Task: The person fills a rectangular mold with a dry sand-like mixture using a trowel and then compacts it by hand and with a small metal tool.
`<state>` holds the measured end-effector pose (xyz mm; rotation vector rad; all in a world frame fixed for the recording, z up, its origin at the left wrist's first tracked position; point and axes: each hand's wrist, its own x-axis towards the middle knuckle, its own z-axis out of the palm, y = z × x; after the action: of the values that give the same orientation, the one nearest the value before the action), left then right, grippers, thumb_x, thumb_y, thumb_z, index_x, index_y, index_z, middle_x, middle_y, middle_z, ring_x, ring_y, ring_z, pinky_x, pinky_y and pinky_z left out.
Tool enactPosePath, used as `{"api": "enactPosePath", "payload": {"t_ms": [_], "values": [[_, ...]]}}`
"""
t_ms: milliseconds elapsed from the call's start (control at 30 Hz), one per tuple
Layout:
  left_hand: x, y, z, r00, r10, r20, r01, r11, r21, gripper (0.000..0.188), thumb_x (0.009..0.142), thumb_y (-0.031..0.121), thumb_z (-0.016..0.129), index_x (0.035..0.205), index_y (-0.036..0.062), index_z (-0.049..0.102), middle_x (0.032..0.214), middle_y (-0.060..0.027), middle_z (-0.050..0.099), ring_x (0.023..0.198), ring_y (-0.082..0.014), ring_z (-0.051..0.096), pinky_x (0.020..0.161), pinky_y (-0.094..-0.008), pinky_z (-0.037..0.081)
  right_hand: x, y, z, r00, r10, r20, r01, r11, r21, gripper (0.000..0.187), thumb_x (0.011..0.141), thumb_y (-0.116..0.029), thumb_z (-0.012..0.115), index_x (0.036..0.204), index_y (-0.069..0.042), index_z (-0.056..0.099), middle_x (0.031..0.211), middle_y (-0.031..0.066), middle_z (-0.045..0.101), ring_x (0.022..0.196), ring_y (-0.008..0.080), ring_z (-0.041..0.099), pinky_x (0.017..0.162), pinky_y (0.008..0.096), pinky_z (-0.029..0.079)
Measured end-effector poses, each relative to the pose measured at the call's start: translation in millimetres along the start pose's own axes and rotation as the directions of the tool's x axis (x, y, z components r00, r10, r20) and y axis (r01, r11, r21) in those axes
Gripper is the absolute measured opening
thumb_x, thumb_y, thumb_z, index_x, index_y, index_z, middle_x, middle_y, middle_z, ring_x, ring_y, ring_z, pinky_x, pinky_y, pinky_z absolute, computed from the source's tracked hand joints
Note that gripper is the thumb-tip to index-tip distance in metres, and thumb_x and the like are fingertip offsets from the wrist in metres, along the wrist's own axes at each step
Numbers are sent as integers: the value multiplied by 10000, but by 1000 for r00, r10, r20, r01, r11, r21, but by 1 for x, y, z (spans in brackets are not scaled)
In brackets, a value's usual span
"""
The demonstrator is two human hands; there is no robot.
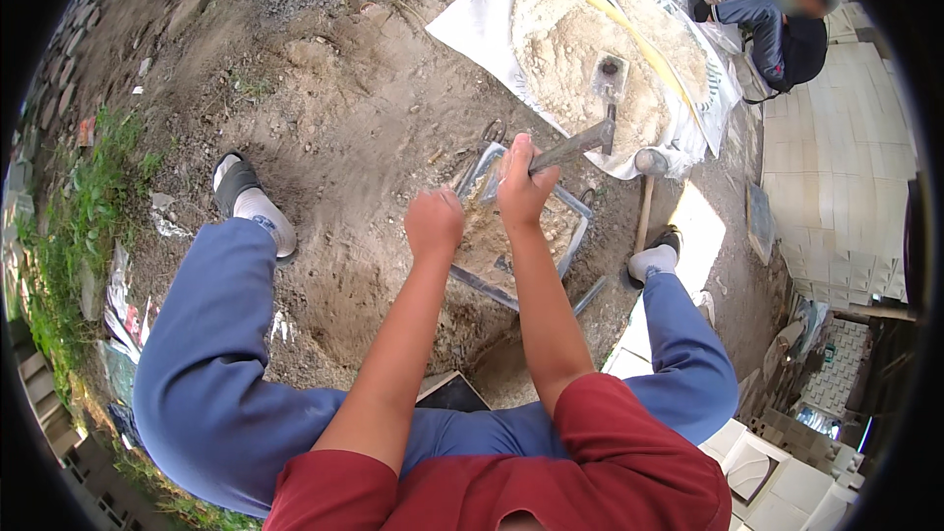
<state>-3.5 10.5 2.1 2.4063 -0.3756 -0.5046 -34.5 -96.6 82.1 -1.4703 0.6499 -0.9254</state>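
My right hand [526, 182] is closed around the handle of a hammer-like tool [580, 145], a grey bar with a narrow dark crosspiece at its far end. The tool points right, toward the sack. My left hand [434, 222] is curled into a fist at the left edge of a square grey-rimmed tray [575, 254]; whether anything is inside the fist is hidden. Pale, sandy material [479, 236] lies in the tray, which rests on the ground between my feet. Both hands are over the tray's far half.
Beyond the tray, a spread white sack [472, 25] bears pale powder with a square plate [611, 76] on it. A mallet [646, 192] stands beside my right foot. Near the tray lies a grey bar [591, 295]. Another person [787, 34] sits at the far right.
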Motion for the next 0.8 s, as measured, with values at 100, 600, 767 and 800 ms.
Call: {"api": "enactPosePath", "payload": {"t_ms": [100,600,767,800], "values": [[-3,4,-2,999,35,17,-35,999,-1,478,1046,324,447,902,-21,745,977,-270,701,916,-456,667,848,-566,529,-6,-6,-3,997,23,-68,-11,985,171,423,1095,-194,534,696,-119,413,614,-67,400,521,41,345,483,274,247],[12,-34,13,990,93,-107,-132,882,-452,518,1072,365,359,1060,11,736,1039,-247,708,1038,-436,653,925,-506,497,-27,-4,7,999,19,-31,-18,999,37,424,1100,-210,534,699,-106,444,601,-68,397,515,47,349,484,284,258],[2,-40,15,971,118,-210,-226,747,-625,567,1079,354,296,1064,-2,737,1053,-231,722,1028,-392,666,962,-438,495,-46,-6,2,999,25,-48,-23,999,33,501,1096,-225,542,630,-91,415,579,-62,392,553,47,315,505,309,225],[1,-32,15,975,73,-211,-198,720,-665,589,1083,351,272,1056,-9,738,1069,-221,730,1035,-374,668,980,-424,489,-42,-2,-1,999,15,-33,-17,998,-54,505,1096,-226,543,627,-92,414,573,-59,384,555,50,310,506,313,222]]}}
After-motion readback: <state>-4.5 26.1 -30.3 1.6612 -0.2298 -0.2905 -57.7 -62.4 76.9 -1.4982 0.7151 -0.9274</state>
